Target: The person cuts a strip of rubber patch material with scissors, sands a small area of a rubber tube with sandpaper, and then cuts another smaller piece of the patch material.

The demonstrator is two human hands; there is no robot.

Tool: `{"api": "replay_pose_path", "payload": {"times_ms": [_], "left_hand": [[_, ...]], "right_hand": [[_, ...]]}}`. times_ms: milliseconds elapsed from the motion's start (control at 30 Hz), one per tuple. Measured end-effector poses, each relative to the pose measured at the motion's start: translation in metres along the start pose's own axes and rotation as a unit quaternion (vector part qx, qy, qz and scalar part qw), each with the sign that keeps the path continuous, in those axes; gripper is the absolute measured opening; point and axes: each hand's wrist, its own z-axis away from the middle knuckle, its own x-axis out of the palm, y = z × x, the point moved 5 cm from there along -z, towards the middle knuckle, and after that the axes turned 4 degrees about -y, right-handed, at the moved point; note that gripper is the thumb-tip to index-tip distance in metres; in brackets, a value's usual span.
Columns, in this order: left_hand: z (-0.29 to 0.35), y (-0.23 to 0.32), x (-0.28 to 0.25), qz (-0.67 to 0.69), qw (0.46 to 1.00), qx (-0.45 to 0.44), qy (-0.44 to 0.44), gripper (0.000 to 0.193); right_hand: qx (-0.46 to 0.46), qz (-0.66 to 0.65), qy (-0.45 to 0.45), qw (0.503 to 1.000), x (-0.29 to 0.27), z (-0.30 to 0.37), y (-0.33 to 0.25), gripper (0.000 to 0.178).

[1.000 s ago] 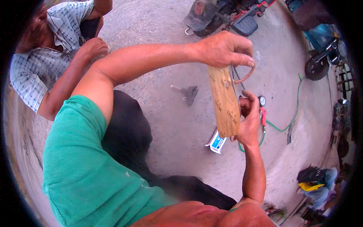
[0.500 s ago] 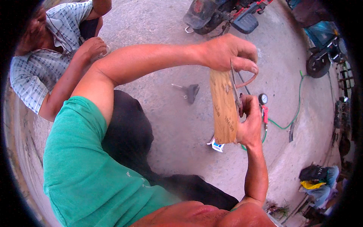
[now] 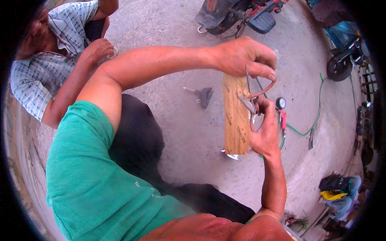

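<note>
- Clearly, the brown paper strip (image 3: 236,128) is up off the floor (image 3: 189,132), near three o'clock from the middle of the view, with its long side running from twelve to six.
- At its twelve o'clock end, the left hand (image 3: 249,58) covers the top; its grip looks closed on the strip, though the hidden fingers leave some doubt.
- At four o'clock from the strip, the right hand (image 3: 265,134) has its grip curled around what look like scissors (image 3: 247,103), the metal blades crossing the strip's right edge.
- Judging by its flat, thin look, the strip should be light and bendable, somewhat stiff, easy to crease or tear; the top end and outer edges seem the best hold, away from the blades.
- At six o'clock, a white box (image 3: 232,157) peeks out beneath the strip; its contents are hidden.
- Toward four o'clock of the view, a dark bag (image 3: 333,182) lies beside yellow cloth (image 3: 332,195); what it contains cannot be seen.
</note>
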Motion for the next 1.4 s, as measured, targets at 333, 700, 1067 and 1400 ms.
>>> {"api": "replay_pose_path", "payload": {"times_ms": [333,700,1067,1400], "left_hand": [[0.005,-0.001,0.008,-0.002,1.000,-0.001,0.019,0.030],[0.006,-0.006,0.015,-0.014,0.999,0.028,0.011,0.027],[0.007,-0.010,0.018,-0.015,1.000,0.026,-0.007,0.027],[0.008,-0.016,0.022,-0.015,1.000,0.009,0.001,0.026]], "right_hand": [[-0.013,-0.009,-0.009,1.000,0.003,-0.003,-0.001,0.066],[0.027,0.009,-0.026,0.999,0.006,0.001,-0.005,0.045],[0.014,0.049,-0.017,0.999,0.008,0.001,-0.004,0.043],[0.028,0.039,-0.005,0.999,0.011,0.001,-0.003,0.036]]}}
